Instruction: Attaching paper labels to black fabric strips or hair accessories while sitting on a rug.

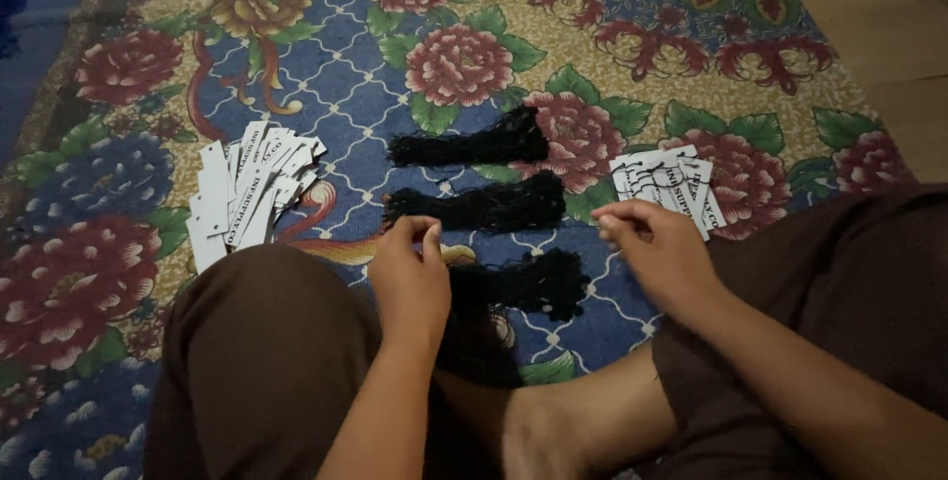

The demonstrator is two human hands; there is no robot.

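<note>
Fingertips pinched together, the left hand [410,278] hovers over a floral carpet [326,85], thumb and forefinger closed as if on a single black thread; the strand itself is too fine and dark to make out, so whether anything sits in the pinch cannot be told. The right hand [660,248] is curled, its fingertips drawn narrow and resting at the near edge of a small fan of white tags [664,184], touching or just short of the lowest one.

Between the hands lie three bundles of black string. The near bundle [528,284] lies just beside the left hand, its tail running back toward the person's bare foot [553,431]. The middle bundle [479,208] lies just beyond the left fingertips, and the far bundle [469,147] lies farther up the carpet. A larger heap of tags [247,194] is spread out to the left, beside the brown-clad knee [262,352].

The string looks light, limp and prone to tangle: a loop would likely come away cleanest if pinched at its end and drawn out lengthwise, rather than grabbed at the bundle's middle. The tags appear to be thin, stiff card, light enough to slide on one another; each is best taken by an edge or corner between thumb and forefinger, near the small hole that seems to be punched at one end.
</note>
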